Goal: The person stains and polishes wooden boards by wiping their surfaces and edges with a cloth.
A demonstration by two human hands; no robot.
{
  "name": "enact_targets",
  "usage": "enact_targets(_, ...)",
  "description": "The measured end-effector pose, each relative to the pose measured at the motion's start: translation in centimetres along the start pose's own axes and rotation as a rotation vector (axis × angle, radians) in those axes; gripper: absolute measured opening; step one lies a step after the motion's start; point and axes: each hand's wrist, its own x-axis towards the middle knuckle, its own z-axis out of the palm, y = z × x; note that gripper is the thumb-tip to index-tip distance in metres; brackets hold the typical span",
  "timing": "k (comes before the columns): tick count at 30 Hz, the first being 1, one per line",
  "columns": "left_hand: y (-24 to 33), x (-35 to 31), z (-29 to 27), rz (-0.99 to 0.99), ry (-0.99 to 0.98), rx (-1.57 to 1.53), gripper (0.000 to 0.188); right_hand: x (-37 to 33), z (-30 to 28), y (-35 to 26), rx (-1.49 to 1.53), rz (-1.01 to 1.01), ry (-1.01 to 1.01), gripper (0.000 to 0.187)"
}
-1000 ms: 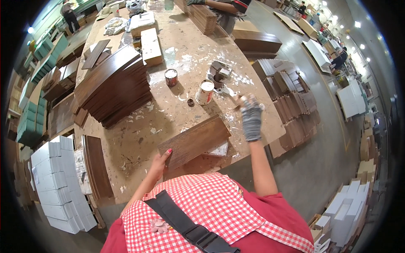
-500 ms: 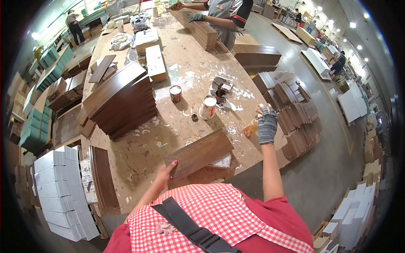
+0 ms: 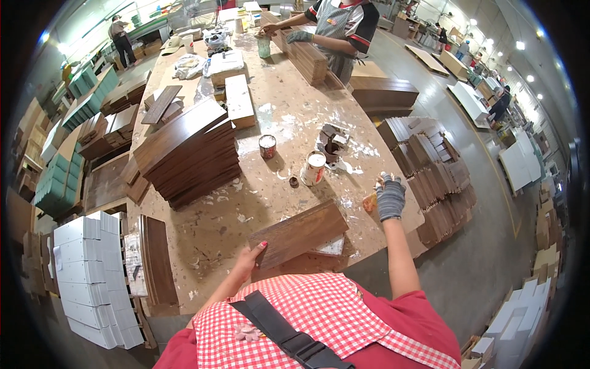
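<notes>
My left hand [image 3: 248,258], bare, grips the near left end of a brown wood-grain board [image 3: 301,234], its thumb on top. The board lies tilted over a white block [image 3: 330,246] near the table's front edge. At the table's right side is my right hand [image 3: 390,197], in a grey striped glove with bare fingertips. Its fingers are curled beside a small amber-orange thing [image 3: 369,203], whose kind I cannot make out. Beyond the board stand a white can [image 3: 314,168], a small dark cap [image 3: 294,182] and a dark red can [image 3: 267,146].
A tall stack of brown boards [image 3: 190,160] stands on the table's left. Behind the white can is a dark-stained container [image 3: 334,145] amid white flakes. Across the table a co-worker's gloved hand [image 3: 299,37] rests on stacked boards; a green jar [image 3: 263,47] is at the other hand.
The whole view has shifted slightly. My right hand and the amber-orange thing have moved a little left and nearer. The co-worker's bare hand has come lower with the green jar.
</notes>
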Motion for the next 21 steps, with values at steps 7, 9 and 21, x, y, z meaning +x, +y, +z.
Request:
enact_targets(7,0.0,0.4,0.4,0.027,-0.003,0.012,0.042,0.8,0.0,0.5,-0.048,0.044,-0.107,0.026)
enact_targets(9,0.1,0.4,0.5,0.042,0.000,0.003,0.042,0.7,0.4,1.3,-0.030,-0.035,-0.051,0.024)
enact_targets(21,0.7,-0.4,0.4,-0.071,0.000,0.002,0.036,1.7,2.2,10.4,1.210,0.991,-0.069,0.028)
